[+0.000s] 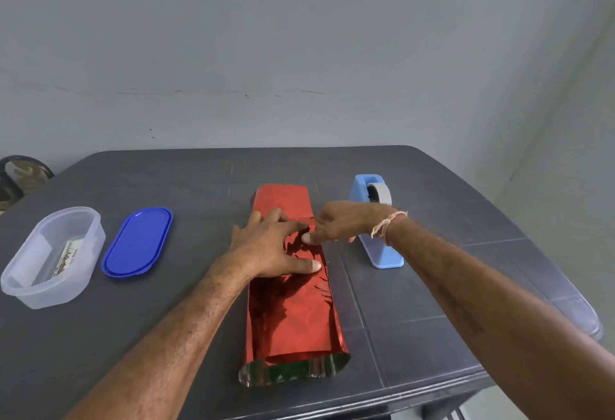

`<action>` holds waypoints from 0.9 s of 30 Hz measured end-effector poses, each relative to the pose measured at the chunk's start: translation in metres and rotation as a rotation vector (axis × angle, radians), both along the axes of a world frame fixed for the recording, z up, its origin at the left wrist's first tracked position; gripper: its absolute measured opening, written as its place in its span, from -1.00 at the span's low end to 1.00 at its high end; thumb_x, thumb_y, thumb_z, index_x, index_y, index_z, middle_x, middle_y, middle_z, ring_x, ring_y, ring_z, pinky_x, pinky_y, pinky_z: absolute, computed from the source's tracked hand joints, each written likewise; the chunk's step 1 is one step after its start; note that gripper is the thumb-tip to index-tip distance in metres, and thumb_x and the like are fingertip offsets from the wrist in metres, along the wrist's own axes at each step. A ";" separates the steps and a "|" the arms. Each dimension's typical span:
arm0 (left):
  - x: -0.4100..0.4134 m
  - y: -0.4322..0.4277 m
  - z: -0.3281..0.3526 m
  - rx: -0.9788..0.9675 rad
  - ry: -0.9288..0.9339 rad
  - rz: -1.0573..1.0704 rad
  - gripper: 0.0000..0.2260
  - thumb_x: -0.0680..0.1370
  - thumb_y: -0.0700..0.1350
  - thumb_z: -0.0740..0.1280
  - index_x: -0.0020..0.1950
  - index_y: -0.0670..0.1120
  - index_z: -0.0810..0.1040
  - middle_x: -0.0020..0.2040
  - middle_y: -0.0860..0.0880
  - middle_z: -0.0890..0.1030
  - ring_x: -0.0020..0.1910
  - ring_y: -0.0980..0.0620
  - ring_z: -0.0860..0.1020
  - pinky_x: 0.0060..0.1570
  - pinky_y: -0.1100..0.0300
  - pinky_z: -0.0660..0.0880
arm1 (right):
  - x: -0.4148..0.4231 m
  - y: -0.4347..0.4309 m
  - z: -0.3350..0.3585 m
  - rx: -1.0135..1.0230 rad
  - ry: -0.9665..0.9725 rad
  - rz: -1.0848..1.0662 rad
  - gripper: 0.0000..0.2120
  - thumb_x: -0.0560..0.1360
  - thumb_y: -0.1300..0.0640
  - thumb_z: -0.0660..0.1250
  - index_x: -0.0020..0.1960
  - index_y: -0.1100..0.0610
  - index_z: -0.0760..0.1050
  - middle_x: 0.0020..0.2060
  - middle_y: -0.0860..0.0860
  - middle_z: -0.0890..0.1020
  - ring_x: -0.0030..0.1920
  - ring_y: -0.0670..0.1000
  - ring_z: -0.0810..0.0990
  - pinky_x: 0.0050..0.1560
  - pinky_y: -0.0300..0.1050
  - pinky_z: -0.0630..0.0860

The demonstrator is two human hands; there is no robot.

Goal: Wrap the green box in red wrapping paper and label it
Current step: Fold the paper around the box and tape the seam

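Wrapping paper (294,316), red and shiny, lies as a long tube just left of the tape dispenser (382,255). The green box is presumably inside, but I can't see it. Left hand (266,246) presses flat on top with fingers spread. Right hand (342,221) has straightish fingertips on the overlap, holding nothing I can make out. Looks like the seam-closing step, with both ends open. Next move probably needs tape from that dispenser without letting the overlap spring. Blue lid (138,241) and clear tub (46,296) sit far left of the dispenser.

l hand (266,246) flat, fingers (276,215) spread; r hand (346,220) pressing w/ fingertips
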State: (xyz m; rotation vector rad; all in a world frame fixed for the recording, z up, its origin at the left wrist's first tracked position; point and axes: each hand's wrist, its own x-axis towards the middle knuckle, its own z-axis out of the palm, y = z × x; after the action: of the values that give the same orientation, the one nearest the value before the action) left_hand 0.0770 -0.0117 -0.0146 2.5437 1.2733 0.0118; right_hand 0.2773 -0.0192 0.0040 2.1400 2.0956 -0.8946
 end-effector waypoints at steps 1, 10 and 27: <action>0.000 0.000 0.000 0.000 0.000 0.000 -0.18 0.36 0.52 0.35 0.57 0.31 0.25 0.38 0.16 0.30 0.38 0.00 0.25 0.34 -0.15 0.28 | 0.000 0.000 -0.001 0.001 -0.001 0.003 -0.58 0.52 -0.30 0.38 -0.11 0.07 0.49 -0.16 0.05 0.57 -0.14 0.05 0.57 -0.03 -0.02 0.59; -0.001 0.001 -0.002 -0.004 0.002 -0.002 -0.18 0.36 0.53 0.34 0.57 0.32 0.25 0.37 0.16 0.29 0.37 -0.01 0.26 0.36 -0.19 0.29 | 0.003 -0.002 -0.003 -0.031 -0.014 -0.031 -0.50 0.50 -0.35 0.37 -0.15 0.11 0.50 -0.18 0.04 0.60 -0.17 0.01 0.58 -0.04 -0.06 0.56; -0.002 0.001 -0.003 -0.006 0.009 -0.004 -0.19 0.37 0.53 0.31 0.57 0.34 0.22 0.31 0.21 0.27 0.21 0.07 0.22 0.28 -0.10 0.35 | 0.028 -0.007 -0.027 -0.127 0.367 -0.098 -0.75 0.67 0.01 0.29 0.23 0.16 0.56 0.13 0.02 0.63 0.12 -0.04 0.62 0.13 0.02 0.65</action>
State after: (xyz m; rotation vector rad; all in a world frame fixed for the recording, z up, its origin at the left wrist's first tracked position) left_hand 0.0747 -0.0107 -0.0178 2.5440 1.2703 -0.0048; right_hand 0.3057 -0.0262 -0.0234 2.1635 2.0182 -1.4888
